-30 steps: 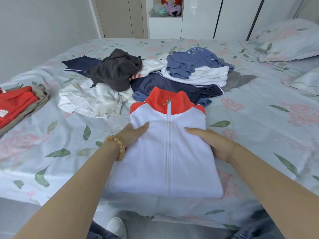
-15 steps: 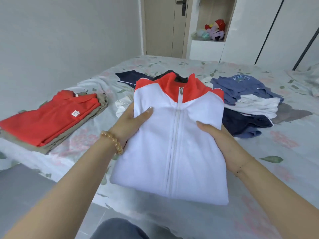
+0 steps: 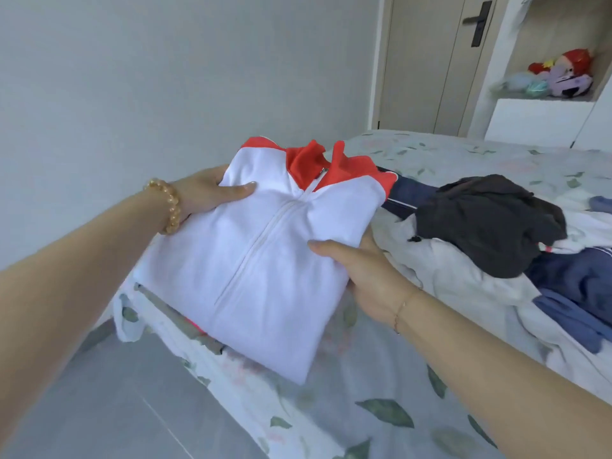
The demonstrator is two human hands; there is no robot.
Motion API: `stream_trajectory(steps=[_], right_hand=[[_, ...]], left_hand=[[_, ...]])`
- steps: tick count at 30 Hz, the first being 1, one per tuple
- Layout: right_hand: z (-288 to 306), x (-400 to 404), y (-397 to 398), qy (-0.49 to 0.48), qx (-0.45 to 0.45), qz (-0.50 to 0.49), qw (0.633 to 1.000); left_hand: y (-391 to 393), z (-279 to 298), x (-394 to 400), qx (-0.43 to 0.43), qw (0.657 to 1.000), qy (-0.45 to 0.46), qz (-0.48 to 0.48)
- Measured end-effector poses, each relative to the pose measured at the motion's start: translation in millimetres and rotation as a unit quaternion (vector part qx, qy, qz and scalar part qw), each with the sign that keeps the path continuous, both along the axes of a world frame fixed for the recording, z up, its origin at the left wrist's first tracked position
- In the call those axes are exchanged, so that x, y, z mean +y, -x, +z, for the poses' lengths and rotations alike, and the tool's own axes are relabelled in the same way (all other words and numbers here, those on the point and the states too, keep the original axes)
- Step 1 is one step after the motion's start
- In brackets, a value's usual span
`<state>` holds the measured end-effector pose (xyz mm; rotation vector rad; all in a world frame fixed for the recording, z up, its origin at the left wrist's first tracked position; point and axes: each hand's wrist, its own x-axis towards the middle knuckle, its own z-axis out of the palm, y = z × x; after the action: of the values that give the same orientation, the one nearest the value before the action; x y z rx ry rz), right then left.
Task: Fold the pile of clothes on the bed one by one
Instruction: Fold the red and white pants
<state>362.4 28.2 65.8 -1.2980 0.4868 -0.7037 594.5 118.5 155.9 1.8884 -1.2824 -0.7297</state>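
- Two hands hold the one folded jacket up over the near corner of the bed; it is white with a red collar and shoulders, zip facing up.
- My left hand grips the jacket's left edge near the shoulder, thumb lying on top of the white cloth and the fingers tucked under it; a beaded bracelet sits on that wrist.
- My right hand clamps the right edge the same way, thumb across the top, fingers hidden beneath.
- Under the jacket's lower left edge I can see a grey-beige strip and a sliver of red, which I take to be a stack of folded clothes, though most of it is covered.
- The unfolded pile lies to the right on the floral sheet: a dark grey garment on top, navy, blue and white pieces under and beside it.
- Beyond the bed stand a door and a shelf with soft toys.
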Motion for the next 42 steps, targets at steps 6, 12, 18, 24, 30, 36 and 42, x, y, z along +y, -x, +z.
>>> stream_trajectory(steps=[6, 12, 18, 24, 30, 36, 42], right_hand=[[-37.5, -8.0, -115.1, -0.081, -0.037, 0.037, 0.995], [-115.5, -3.6, -135.8, -0.162, -0.02, -0.002, 0.987], [-116.4, -9.3, -134.6, -0.162, -0.026, 0.018, 0.986], [-122.0, 6.4, -115.7, -0.114, -0.017, 0.026, 0.993], [-105.5, 27.1, -116.9, -0.057, 0.033, -0.016, 0.998], [-81.4, 39.1, -150.6, -0.058, 0.03, -0.077, 0.995], [-88.7, 53.6, -134.9, 0.064, 0.121, -0.161, 0.977]], left_hand=[[-105.3, -20.9, -35.7, -0.154, 0.982, -0.059, 0.089], [-147.8, -148.5, -62.4, -0.114, 0.98, -0.117, 0.116], [-160.7, -154.2, -67.7, -0.091, 0.982, -0.082, 0.145], [-177.3, -125.0, -10.7, -0.142, 0.942, -0.232, 0.197], [-164.3, -117.8, 46.4, -0.122, 0.946, -0.243, 0.174], [-190.0, -120.2, 37.9, -0.138, 0.944, -0.123, 0.275], [-178.0, -141.0, 39.0, -0.206, 0.913, -0.218, 0.277]])
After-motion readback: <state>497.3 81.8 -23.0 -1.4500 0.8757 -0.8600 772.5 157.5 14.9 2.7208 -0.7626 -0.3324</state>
